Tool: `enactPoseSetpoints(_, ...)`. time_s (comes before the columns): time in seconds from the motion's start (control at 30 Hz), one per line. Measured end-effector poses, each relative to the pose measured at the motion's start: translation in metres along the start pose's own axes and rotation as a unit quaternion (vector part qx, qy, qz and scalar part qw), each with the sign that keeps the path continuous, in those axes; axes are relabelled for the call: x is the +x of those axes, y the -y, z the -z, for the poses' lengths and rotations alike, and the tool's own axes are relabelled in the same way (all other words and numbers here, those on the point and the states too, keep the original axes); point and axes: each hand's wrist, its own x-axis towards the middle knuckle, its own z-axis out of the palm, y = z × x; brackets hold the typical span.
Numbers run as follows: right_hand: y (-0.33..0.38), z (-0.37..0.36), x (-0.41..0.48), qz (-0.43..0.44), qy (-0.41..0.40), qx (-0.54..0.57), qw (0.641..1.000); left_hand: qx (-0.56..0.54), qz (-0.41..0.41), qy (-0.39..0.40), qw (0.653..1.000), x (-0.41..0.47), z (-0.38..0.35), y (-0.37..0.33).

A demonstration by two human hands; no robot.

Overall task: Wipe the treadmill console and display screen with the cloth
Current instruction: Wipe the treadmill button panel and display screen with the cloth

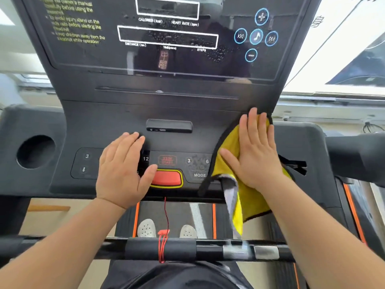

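Observation:
The dark grey treadmill console [116, 119] fills the middle of the view, with the glossy black display screen [87, 57] above it, speckled with droplets near its readout boxes. A yellow cloth [229, 149] with a black edge and grey underside lies on the console's right side and hangs over its front edge. My right hand [256, 151] presses flat on the cloth with straight fingers. My left hand [123, 170] rests flat on the left button panel, fingers straight, thumb near the red safety key [166, 178].
A round cup holder [35, 152] sits in the console's left wing. A black handlebar [83, 249] with metal pulse sensors crosses in front of me, with a red cord [163, 245] clipped on it. White shoes [146, 227] stand on the belt below.

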Motion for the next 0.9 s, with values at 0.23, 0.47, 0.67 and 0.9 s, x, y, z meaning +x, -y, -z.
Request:
enactPoseSetpoints(0.23, 0.061, 0.000, 0.015, -0.001, -0.018, 0.003, 1.000, -0.005, 0.007, 0.011, 1.000, 0.000, 0.001, -0.001)
enactPoseSetpoints(0.47, 0.050, -0.010, -0.019, 0.167, 0.000, -0.026, 0.986, -0.047, 0.003, 0.002, 0.999, 0.002, 0.004, 0.000)
enactPoseSetpoints(0.67, 0.046, -0.014, -0.045, 0.062, -0.039, 0.000, 0.997, -0.026, -0.088, 0.000, 0.996, 0.000, 0.008, -0.021)
enactPoseSetpoints(0.9, 0.019, -0.009, -0.040, 0.103, -0.193, 0.027, 0.976, -0.011, -0.116, 0.080, 0.990, 0.006, 0.000, -0.070)
